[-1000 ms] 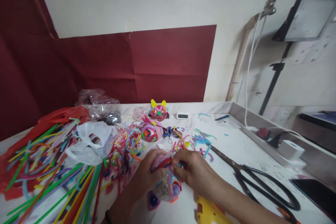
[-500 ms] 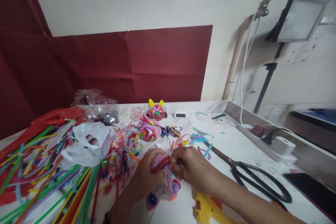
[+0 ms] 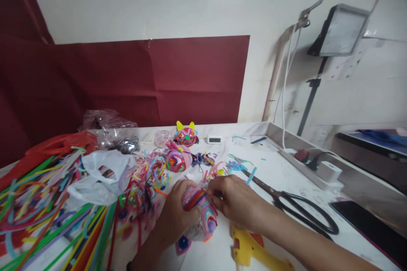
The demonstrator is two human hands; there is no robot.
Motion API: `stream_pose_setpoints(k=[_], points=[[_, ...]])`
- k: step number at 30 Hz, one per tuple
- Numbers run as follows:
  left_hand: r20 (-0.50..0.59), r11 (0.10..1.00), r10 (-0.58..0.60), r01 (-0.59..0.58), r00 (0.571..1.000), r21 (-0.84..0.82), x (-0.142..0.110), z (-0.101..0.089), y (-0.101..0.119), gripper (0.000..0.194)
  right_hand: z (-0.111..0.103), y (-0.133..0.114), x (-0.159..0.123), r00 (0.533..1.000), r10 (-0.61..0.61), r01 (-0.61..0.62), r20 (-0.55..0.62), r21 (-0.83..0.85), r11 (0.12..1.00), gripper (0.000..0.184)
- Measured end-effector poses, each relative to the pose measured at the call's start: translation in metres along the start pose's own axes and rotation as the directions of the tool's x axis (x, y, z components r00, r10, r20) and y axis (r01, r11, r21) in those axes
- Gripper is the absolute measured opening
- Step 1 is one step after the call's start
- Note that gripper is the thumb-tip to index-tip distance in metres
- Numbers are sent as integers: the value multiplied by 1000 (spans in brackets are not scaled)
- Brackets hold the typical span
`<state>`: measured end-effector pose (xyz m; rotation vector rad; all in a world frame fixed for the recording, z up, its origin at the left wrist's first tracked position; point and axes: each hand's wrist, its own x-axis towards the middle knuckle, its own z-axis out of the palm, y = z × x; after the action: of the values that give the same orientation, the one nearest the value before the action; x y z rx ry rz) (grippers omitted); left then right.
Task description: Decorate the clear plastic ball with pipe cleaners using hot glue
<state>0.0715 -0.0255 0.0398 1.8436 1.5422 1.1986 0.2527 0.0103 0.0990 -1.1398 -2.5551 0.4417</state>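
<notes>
Both hands on a coiled ball, low over the tabletop (image 3: 286,173).
Left grip (image 3: 178,214) cups the ball (image 3: 200,211); right grip (image 3: 230,197) pinches its top strip; glue gun (image 3: 251,250) just beside.

Bare forearms, dark band on the left wrist (image 3: 129,266).

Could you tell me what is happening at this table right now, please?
A person is working on a small craft figure wrapped in coloured pipe-cleaner coils. The left hand grips it, while the right hand pinches at its top. Two finished cat-like figures stand further back on the white table. Loose pipe cleaners are heaped on the left, black scissors lie to the right, and a yellow glue gun sits just below the right wrist.
</notes>
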Motion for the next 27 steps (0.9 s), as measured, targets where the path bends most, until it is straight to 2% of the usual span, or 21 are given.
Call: stream_pose_setpoints(k=[9,14,18,27], points=[[17,998,41,-42,999,56,-5,-2,5,35,3,-12,-4,998,50,-48,30,-66,997,20],[44,994,89,-92,995,57,-8,-2,2,49,5,-13,-4,997,62,-59,45,-65,996,21],[107,997,57,-62,993,43,-7,-3,-1,54,7,-15,-5,996,86,-83,40,-70,994,19],[43,990,28,-34,999,139,-6,-2,-5,47,7,-15,-6,998,60,-59,30,-46,997,16]])
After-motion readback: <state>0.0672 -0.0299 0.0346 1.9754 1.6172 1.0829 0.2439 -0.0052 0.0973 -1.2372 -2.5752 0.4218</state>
